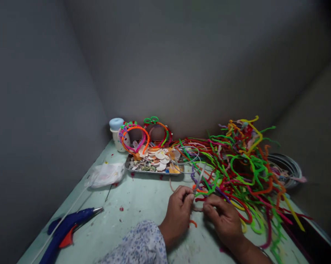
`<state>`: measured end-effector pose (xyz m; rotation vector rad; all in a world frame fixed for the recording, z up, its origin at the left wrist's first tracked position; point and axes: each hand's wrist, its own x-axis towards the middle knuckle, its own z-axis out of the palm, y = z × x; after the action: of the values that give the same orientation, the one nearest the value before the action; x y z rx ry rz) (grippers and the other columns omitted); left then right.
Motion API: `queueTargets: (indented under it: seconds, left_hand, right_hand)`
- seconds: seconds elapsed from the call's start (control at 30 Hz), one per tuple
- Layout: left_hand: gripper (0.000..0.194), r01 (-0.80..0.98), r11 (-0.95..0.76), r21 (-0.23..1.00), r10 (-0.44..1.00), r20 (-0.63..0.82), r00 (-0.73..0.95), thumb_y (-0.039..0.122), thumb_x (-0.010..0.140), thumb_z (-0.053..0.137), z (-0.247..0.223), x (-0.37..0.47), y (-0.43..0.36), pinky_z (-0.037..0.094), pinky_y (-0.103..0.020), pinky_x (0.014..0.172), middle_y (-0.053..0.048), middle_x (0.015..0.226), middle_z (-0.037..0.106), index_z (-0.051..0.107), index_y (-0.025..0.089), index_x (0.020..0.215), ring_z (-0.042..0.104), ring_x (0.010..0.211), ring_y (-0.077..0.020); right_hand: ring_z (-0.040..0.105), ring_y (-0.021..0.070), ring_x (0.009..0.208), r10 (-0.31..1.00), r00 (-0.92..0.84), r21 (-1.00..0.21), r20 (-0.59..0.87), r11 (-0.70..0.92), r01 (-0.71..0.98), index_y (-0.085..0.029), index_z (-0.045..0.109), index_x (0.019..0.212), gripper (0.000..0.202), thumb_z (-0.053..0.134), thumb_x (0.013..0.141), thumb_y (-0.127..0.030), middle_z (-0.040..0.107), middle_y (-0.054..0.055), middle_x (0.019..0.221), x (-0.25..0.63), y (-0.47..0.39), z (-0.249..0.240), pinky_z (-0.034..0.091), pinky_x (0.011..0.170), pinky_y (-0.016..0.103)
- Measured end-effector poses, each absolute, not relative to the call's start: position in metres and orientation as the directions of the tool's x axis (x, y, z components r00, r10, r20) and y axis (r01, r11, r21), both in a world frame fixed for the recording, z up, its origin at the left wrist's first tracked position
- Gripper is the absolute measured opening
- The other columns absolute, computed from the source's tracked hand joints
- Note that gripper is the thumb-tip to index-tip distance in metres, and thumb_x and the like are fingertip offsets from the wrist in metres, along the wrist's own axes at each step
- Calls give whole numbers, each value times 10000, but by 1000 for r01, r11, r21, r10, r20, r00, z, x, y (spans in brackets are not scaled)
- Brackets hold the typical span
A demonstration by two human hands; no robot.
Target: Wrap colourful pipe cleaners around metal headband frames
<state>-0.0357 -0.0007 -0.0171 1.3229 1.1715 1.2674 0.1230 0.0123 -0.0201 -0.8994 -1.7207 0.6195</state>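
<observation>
Near the table's front, my left hand is closed with thumb and fingertips together on the end of a thin grey metal strip, which points up and to the right. A short brownish pipe cleaner runs between my two hands. Its right end is pinched in my right hand, whose fingers are curled. The hands are slightly apart. Just below my left hand's fingers lies a small orange piece. A big tangle of coloured pipe cleaners lies behind and to the right of my right hand.
A metal tray of shells and beads stands at the back, with decorated headbands by it. A blue glue gun lies front left, a plastic bag behind it. Also there: a blue-lidded jar and a metal bowl at right.
</observation>
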Motion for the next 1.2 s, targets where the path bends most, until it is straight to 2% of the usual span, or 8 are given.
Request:
queueTargets:
  seconds: [0.07, 0.23, 0.33, 0.53, 0.83, 0.93, 1.07, 1.2]
  left_hand:
    - [162, 49, -125, 991, 992, 125, 6, 279, 905, 498, -14, -36, -2, 399, -259, 720, -18, 801, 556, 596, 160, 853, 510, 775, -153]
    - [166, 83, -165, 983, 986, 164, 19, 233, 905, 480, -9, -36, -3, 401, -262, 744, -28, 840, 580, 615, 162, 840, 530, 805, -158]
    - [139, 138, -189, 972, 982, 188, 25, 201, 878, 503, -8, -36, -2, 395, -267, 746, -27, 820, 586, 616, 165, 804, 531, 813, -166]
    - [136, 139, -185, 973, 982, 179, 55, 207, 869, 514, -12, -35, 1, 401, -277, 764, -30, 814, 595, 624, 165, 801, 533, 823, -173]
    - [200, -130, -50, 990, 988, 68, 139, 299, 873, 564, -19, -32, 0, 408, -234, 668, -17, 822, 564, 593, 143, 995, 498, 722, -119]
    - [205, -106, -38, 994, 985, 54, 161, 313, 862, 586, -19, -32, 0, 393, -224, 632, 0, 770, 542, 600, 139, 969, 465, 662, -102]
    - [187, -78, -70, 994, 989, 80, 128, 313, 869, 572, -18, -32, 0, 410, -234, 668, -29, 833, 577, 613, 140, 925, 496, 731, -123]
    - [169, -67, -46, 997, 991, 54, 120, 301, 866, 566, -18, -32, 1, 380, -211, 598, -4, 752, 543, 601, 138, 896, 458, 654, -103]
  right_hand:
    - [596, 164, 544, 796, -263, -734, 545, 605, 309, -222, 657, 652, 222, 603, 857, -286, 619, 12, 590, 125, 14, -20, 498, 536, 269]
    - [684, 222, 718, 884, -151, -794, 443, 465, 391, -225, 719, 872, 171, 632, 843, -369, 728, 58, 808, 126, 22, -29, 554, 660, 319]
    - [691, 242, 801, 873, -145, -795, 465, 484, 366, -222, 715, 863, 177, 645, 829, -381, 735, 72, 851, 124, 25, -31, 560, 734, 341]
    - [683, 232, 751, 875, -127, -802, 467, 480, 357, -217, 703, 838, 161, 657, 826, -370, 725, 68, 814, 122, 25, -32, 560, 721, 344]
    - [668, 212, 685, 916, -93, -864, 389, 398, 308, -215, 687, 801, 174, 645, 830, -382, 702, 46, 750, 121, 22, -27, 547, 643, 305]
    - [669, 213, 685, 934, -81, -891, 347, 355, 282, -217, 682, 825, 177, 648, 829, -391, 702, 42, 759, 120, 22, -26, 545, 643, 304]
    - [655, 205, 676, 934, -90, -897, 347, 358, 258, -214, 675, 812, 167, 654, 828, -379, 687, 37, 743, 120, 22, -27, 534, 640, 297]
    - [642, 198, 681, 930, -115, -903, 349, 367, 222, -208, 666, 810, 153, 637, 846, -355, 670, 35, 742, 120, 21, -25, 524, 632, 287]
